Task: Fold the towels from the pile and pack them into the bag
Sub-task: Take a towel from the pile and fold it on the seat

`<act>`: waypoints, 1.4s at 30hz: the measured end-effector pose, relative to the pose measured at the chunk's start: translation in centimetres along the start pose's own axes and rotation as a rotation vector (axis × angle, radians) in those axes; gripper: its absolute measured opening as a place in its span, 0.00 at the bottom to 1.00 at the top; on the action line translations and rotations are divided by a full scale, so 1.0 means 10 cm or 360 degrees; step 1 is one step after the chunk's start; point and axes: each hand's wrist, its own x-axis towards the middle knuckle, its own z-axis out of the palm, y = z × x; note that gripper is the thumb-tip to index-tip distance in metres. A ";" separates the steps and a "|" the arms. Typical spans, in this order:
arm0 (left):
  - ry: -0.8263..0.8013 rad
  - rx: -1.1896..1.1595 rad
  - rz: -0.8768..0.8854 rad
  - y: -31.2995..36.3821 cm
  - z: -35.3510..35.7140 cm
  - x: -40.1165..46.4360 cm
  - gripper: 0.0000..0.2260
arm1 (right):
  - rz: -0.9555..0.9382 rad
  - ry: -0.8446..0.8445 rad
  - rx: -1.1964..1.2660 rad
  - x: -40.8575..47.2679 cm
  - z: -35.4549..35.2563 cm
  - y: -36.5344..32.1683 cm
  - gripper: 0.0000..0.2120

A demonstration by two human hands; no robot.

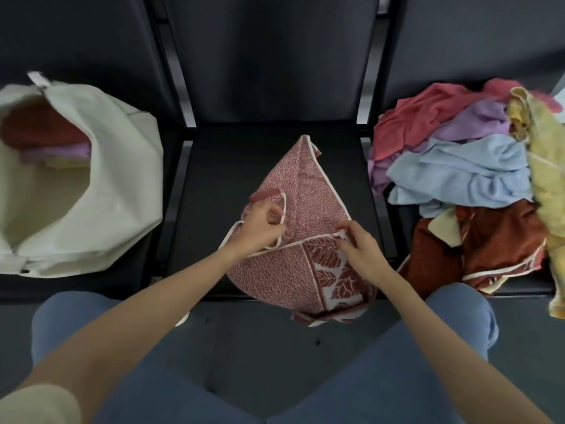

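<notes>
A red-and-white patterned towel (305, 191) with white piping lies bunched on the middle black seat (214, 185), its near end hanging over the front edge. My left hand (260, 226) pinches the white-piped edge on the towel's left side. My right hand (362, 244) grips a piped corner on its right side, above the leaf-print band. A cream fabric bag (122, 166) sits open on the left seat, with folded red, lilac and pale yellow towels inside. The towel pile (464, 172) fills the right seat: pink, lilac, light blue, yellow and rust pieces.
Dark seat backs rise behind all three seats. My knees in blue jeans (397, 362) are near the seats' front edge, with grey floor between them. A yellow towel (550, 191) hangs off the pile's right side.
</notes>
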 end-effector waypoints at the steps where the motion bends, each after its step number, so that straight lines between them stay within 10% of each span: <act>1: 0.0133 -0.0005 -0.0070 0.02 0.02 0.06 0.10 | 0.0034 -0.0026 0.0036 -0.01 0.00 0.00 0.09; 7: 0.0328 0.0440 -0.0345 0.09 0.14 0.41 0.28 | -0.0079 0.0080 -0.0109 0.01 0.07 0.03 0.08; 10: 0.0305 0.0599 -0.0315 0.06 0.20 0.53 0.19 | -0.0140 0.0107 -0.0195 0.00 0.07 0.05 0.09; 17: 0.0413 -0.0155 0.0052 0.33 0.08 0.32 0.04 | -0.0333 0.0406 -0.0214 -0.09 -0.18 -0.03 0.07; 22: -0.0062 -0.0558 0.0335 0.77 -0.12 -0.02 0.03 | -0.0615 0.0490 -0.0190 -0.09 -0.26 -0.34 0.06; 34: -0.0259 -0.0524 0.0357 0.82 -0.16 -0.12 0.07 | -0.0388 0.0411 0.0213 0.08 -0.19 -0.62 0.21; 42: -0.0274 -0.0484 0.0344 0.83 -0.17 -0.12 0.07 | -0.0312 0.0414 0.0182 0.15 -0.18 -0.56 0.07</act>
